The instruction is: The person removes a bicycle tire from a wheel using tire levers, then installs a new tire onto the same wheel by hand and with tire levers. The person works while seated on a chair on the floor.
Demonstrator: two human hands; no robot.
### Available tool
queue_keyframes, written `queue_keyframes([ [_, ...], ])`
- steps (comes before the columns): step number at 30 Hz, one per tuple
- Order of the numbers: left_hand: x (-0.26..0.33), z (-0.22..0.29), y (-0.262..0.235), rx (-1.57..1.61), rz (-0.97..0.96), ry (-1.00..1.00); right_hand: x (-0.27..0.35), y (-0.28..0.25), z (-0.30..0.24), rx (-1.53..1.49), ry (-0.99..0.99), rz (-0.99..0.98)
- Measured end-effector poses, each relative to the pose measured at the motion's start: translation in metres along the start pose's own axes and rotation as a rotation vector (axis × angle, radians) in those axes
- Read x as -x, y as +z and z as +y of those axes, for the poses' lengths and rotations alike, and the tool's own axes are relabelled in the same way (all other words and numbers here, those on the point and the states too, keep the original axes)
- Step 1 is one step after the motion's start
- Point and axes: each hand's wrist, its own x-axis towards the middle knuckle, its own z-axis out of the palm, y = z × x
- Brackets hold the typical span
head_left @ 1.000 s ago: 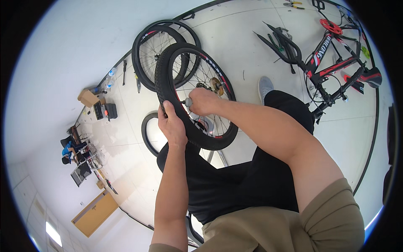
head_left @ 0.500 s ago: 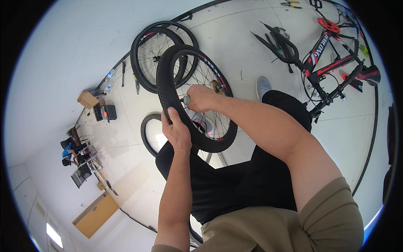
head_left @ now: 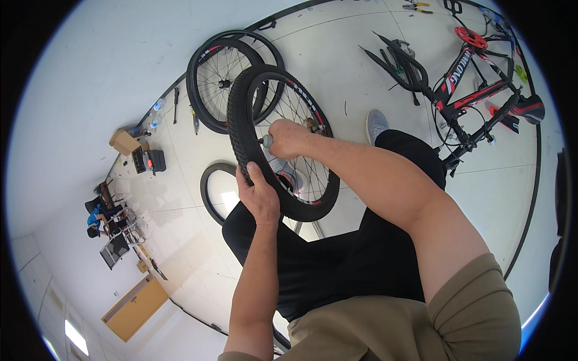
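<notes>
A bicycle wheel with a black knobby tyre (head_left: 239,120) stands tilted in front of my knees. My left hand (head_left: 260,195) is wrapped round the tyre's near-left side, thumb along the tread. My right hand (head_left: 289,139) is closed in a fist over the spokes, and a grey round-ended piece (head_left: 265,141) sticks out from its left side; the rest is hidden by the fingers. Just beyond the fist shows the brownish hub part (head_left: 313,125). One of my shoes (head_left: 289,174) is seen through the spokes.
Another wheel (head_left: 224,83) and a loose tyre (head_left: 280,54) lie beyond. A second tyre (head_left: 208,186) is left of my knee. At right lies a black-and-red bicycle frame (head_left: 460,78). Pliers (head_left: 418,7), a cardboard box (head_left: 125,143) and a seated person (head_left: 96,222) are farther off.
My left hand has shifted slightly right and nearer me along the tyre. The tyre's left side has moved a little right. My right hand has stayed nearly in place.
</notes>
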Motion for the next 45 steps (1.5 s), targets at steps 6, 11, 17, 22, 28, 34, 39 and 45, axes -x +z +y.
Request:
queue_keyframes([
  [6, 0.015, 0.007, 0.009, -0.036, 0.027, 0.046, -0.005, -0.006, 0.003, 0.008, 0.016, 0.022],
  [11, 0.021, 0.004, 0.005, -0.005, -0.007, 0.030, -0.002, -0.010, 0.002, 0.008, 0.020, 0.042],
  [17, 0.032, 0.004, 0.007, -0.069, 0.029, 0.075, 0.002, -0.014, 0.002, 0.009, 0.004, 0.061],
  [22, 0.033, -0.013, 0.003, -0.126, 0.062, 0.171, -0.001, -0.016, 0.004, 0.000, -0.013, 0.074],
  [28, 0.039, -0.032, -0.005, -0.121, 0.105, 0.190, -0.005, -0.011, 0.007, 0.100, -0.128, -0.015],
  [34, 0.058, -0.033, -0.032, 0.017, -0.085, 0.021, 0.019, -0.015, 0.004, 0.237, -0.217, -0.221],
  [39, 0.030, 0.007, -0.042, -0.006, -0.151, -0.191, 0.028, -0.008, 0.010, 0.243, -0.264, -0.264],
  [45, -0.064, 0.052, -0.011, 0.053, -0.301, -0.505, 0.024, 0.008, 0.007, 0.279, -0.336, -0.273],
])
